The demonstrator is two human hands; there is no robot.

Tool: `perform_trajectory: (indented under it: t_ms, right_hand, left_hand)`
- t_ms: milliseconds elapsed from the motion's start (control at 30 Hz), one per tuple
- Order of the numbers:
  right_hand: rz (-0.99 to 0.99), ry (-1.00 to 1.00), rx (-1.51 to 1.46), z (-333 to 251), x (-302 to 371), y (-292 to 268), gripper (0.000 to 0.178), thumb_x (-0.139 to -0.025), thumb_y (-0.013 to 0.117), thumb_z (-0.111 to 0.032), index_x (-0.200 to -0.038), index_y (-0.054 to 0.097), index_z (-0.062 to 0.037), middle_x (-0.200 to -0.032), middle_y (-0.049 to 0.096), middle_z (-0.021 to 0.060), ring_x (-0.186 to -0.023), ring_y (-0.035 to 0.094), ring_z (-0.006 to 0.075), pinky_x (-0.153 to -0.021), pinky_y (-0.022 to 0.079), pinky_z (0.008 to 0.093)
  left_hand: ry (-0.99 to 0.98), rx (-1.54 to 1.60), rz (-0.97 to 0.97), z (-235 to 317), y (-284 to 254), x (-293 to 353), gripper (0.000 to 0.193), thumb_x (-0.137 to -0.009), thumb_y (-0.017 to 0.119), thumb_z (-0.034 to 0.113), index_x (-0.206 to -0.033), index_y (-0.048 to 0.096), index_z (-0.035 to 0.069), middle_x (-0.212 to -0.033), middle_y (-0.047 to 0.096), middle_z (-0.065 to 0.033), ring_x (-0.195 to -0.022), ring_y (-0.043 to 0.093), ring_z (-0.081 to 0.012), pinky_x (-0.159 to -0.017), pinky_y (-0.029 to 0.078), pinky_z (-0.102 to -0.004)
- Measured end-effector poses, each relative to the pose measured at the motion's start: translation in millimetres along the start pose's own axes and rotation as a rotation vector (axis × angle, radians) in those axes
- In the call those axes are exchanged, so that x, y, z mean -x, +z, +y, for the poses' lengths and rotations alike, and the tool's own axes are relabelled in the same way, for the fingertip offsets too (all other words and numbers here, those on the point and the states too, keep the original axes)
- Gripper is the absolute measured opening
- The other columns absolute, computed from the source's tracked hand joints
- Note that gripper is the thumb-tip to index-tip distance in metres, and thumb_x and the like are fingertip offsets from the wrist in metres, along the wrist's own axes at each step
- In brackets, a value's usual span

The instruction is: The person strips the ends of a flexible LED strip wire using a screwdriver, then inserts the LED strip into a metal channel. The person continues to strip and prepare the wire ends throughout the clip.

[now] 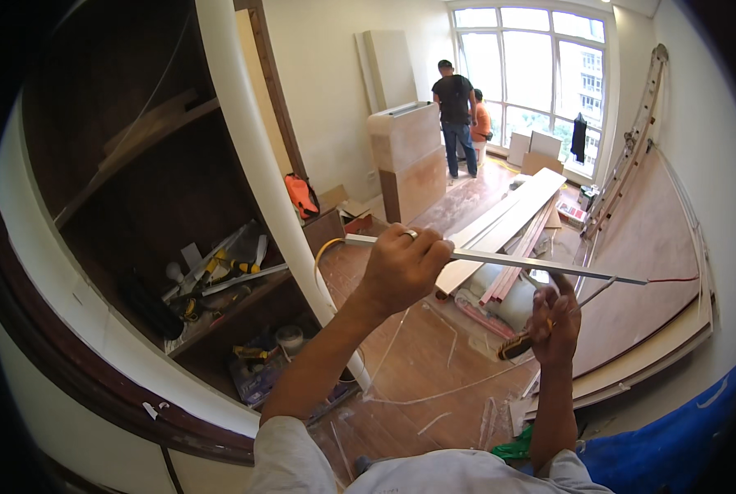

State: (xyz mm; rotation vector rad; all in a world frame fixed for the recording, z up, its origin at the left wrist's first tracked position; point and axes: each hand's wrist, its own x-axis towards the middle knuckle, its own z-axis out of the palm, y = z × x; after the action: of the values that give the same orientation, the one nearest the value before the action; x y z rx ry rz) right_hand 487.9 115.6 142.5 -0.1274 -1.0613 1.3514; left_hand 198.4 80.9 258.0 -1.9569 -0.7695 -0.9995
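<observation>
A long, thin light-metal strip [520, 261] is held up across the middle by my left hand [405, 267], its fingers closed round the strip. A red wire [672, 280] comes out of the strip's right end, and a yellow band [321, 255] curves down near its left end. Just beneath the strip is my right hand [555, 321], with curled fingers round a screwdriver [516, 346]. Its black-and-orange handle sticks out to the lower left. The thin shaft points up to the right, its tip close to the strip; contact cannot be made out.
Dark shelves [220, 300] with tools stand at left beside a white post [257, 165]. Long boards [508, 218] lie ahead on the floor. A ladder [635, 140] and a large panel [647, 263] lean at right. Two people [457, 107] are near the window.
</observation>
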Motion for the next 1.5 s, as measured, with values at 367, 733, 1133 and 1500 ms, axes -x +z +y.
perform_trajectory:
  t_ms: [367, 733, 1133, 1500]
  right_hand:
    - [0.270, -0.117, -0.015, -24, -27, 29, 0.029, -0.106, 0.058, -0.025, -0.118, 0.062, 0.0006, -0.075, 0.064, 0.0092, -0.045, 0.048, 0.0080, -0.038, 0.040, 0.0221]
    - [0.322, -0.278, 0.079, -96, -28, -18, 0.036, -0.107, 0.055, -0.032, -0.121, 0.062, 0.0003, -0.076, 0.066, 0.0073, -0.045, 0.048, 0.0061, -0.040, 0.040, 0.0210]
    - [0.415, -0.352, 0.082, -135, 4, -15, 0.026, -0.104, 0.063, -0.023, -0.105, 0.066, 0.0026, -0.066, 0.065, 0.0111, -0.041, 0.053, 0.0126, -0.038, 0.045, 0.0268]
    - [0.405, -0.430, 0.072, -146, 7, -10, 0.027, -0.104, 0.062, -0.025, -0.105, 0.066, 0.0023, -0.064, 0.064, 0.0097, -0.041, 0.052, 0.0126, -0.037, 0.043, 0.0265]
  left_hand:
    - [-0.158, -0.075, -0.099, 11, -3, 30, 0.031, -0.083, 0.077, 0.015, -0.111, 0.064, 0.009, -0.101, 0.067, -0.0068, -0.095, 0.067, -0.0230, -0.083, 0.046, -0.0387]
    - [-0.725, 0.238, -0.067, -15, 8, 89, 0.028, -0.085, 0.074, 0.000, -0.112, 0.067, 0.003, -0.088, 0.065, -0.0126, -0.076, 0.066, -0.0247, -0.069, 0.053, -0.0331]
    - [-1.009, 0.889, -0.149, -2, -41, 62, 0.014, -0.088, 0.070, -0.003, -0.102, 0.069, -0.003, -0.083, 0.069, -0.0074, -0.073, 0.067, -0.0133, -0.069, 0.056, -0.0277]
    - [-0.986, 0.941, -0.265, -11, -60, 42, 0.012, -0.090, 0.067, -0.004, -0.101, 0.070, -0.006, -0.078, 0.069, -0.0089, -0.061, 0.064, -0.0119, -0.055, 0.053, -0.0255]
